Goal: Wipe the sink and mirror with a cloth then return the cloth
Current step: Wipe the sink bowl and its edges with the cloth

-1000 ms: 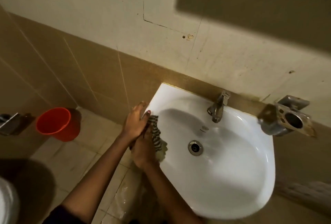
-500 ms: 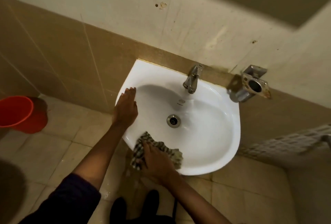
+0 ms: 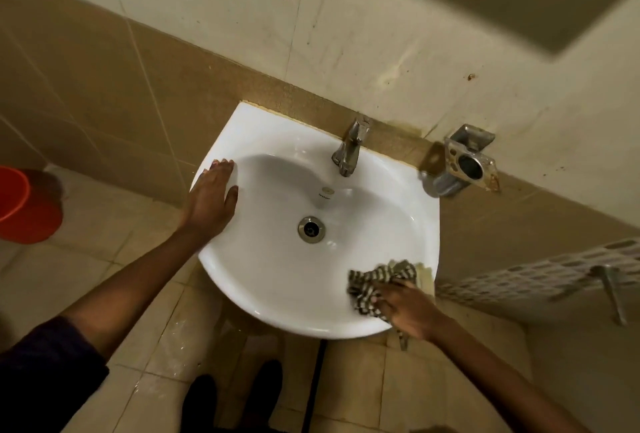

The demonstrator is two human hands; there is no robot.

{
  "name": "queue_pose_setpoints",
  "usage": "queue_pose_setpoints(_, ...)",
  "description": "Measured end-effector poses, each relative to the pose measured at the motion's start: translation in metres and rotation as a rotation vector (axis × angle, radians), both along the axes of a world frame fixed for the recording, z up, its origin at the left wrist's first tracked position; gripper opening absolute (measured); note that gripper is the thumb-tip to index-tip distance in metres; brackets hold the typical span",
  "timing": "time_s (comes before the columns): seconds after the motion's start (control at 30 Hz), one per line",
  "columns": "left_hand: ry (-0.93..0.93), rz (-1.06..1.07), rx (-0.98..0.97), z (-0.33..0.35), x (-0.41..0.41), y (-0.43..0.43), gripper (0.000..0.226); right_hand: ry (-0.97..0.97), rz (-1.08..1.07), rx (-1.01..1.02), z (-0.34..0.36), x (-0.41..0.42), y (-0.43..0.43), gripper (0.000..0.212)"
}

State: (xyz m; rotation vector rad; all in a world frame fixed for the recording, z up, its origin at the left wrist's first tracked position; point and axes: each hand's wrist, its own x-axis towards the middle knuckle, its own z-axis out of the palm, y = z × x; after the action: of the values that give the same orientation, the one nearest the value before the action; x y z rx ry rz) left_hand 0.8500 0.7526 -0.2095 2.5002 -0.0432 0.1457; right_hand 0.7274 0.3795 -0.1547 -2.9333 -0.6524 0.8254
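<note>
Pressing down on the striped cloth [image 3: 379, 282], the right hand [image 3: 410, 309] works the front right part of the sink [image 3: 277, 280] rim, seen from the head camera, the only view there is. The fingers lie spread flat over the fabric instead of curling round it, so the cloth is pinned against the porcelain under the palm, bunched, with one end trailing off the rim's outer edge below the wrist. The left hand [image 3: 211, 199] rests open and flat on the left rim, holding nothing, apparently bracing the body. The tap [image 3: 349, 148] stands at the back, the drain [image 3: 311, 229] sits in the middle of the bowl, and a corroded metal holder [image 3: 465, 164] is fixed to the wall just right of the sink. A red bucket [image 3: 24, 206] stands on the floor well off to the left. No mirror surface can be made out clearly; only a dark blurred shape crosses the top right corner.

Judging from this, the sink wipe is under way and the mirror remains to be done. The chief risk is the cloth slipping off the rim: it is held by pressure alone, and its hanging end could drag it to the wet-looking floor. A stroke carried toward the wall could also snag the fabric on the holder's rough edge.
</note>
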Motion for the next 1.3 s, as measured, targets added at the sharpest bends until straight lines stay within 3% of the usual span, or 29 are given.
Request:
queue_pose_setpoints(0.03,0.007,0.001,0.005,-0.001,0.000,0.000,0.052,-0.058,0.081,-0.091,-0.006,0.023,-0.023,0.058)
queue_pose_setpoints(0.07,0.016,0.003,0.017,-0.003,0.000,0.000,0.057,-0.145,0.029,-0.032,-0.015,0.050,-0.047,0.050)
queue_pose_setpoints(0.13,0.015,0.006,0.054,-0.004,0.001,0.000,0.066,-0.177,0.206,-0.249,-0.027,0.109,-0.066,0.045)
queue_pose_setpoints(0.2,-0.002,0.010,0.069,-0.002,0.001,-0.002,0.073,-0.179,0.449,-0.415,-0.031,0.150,-0.058,0.058)
queue_pose_setpoints(0.27,-0.004,0.010,0.078,0.000,0.000,-0.004,0.075,-0.211,0.645,-0.442,-0.046,0.176,-0.038,0.075)
queue_pose_setpoints(0.33,-0.003,0.013,0.086,0.002,0.000,-0.004,0.077,-0.245,0.707,-0.391,-0.059,0.187,-0.014,0.074)
queue_pose_setpoints(0.43,-0.001,0.002,0.095,0.005,-0.001,-0.006,0.077,-0.221,0.614,-0.170,-0.080,0.182,0.004,0.055)
queue_pose_setpoints(0.7,0.006,0.014,0.061,0.008,-0.002,-0.006,0.077,-0.076,0.240,0.057,-0.120,0.093,0.010,0.055)
queue_pose_setpoints(0.83,0.018,0.016,0.037,0.006,-0.001,-0.003,0.083,0.284,-0.008,0.532,-0.079,0.039,0.131,0.053)
queue_pose_setpoints(0.9,0.018,0.002,0.040,0.006,-0.001,-0.004,0.090,0.469,-0.255,0.649,-0.055,0.033,0.190,0.056)
queue_pose_setpoints(0.97,0.020,-0.004,0.030,0.008,-0.002,-0.003,0.092,0.499,-0.311,0.667,-0.050,0.033,0.210,0.056)
queue_pose_setpoints(1.1,0.011,-0.004,0.023,0.009,-0.002,-0.004,0.087,0.287,-0.062,0.527,-0.104,0.039,0.128,0.051)
queue_pose_setpoints(1.2,0.021,0.006,0.006,0.010,-0.002,-0.003,0.085,0.098,-0.251,0.194,-0.134,0.074,0.028,0.038)
queue_pose_setpoints(1.3,0.045,0.003,0.003,0.006,-0.001,0.000,0.089,-0.236,-0.178,0.076,-0.123,0.097,-0.011,0.049)
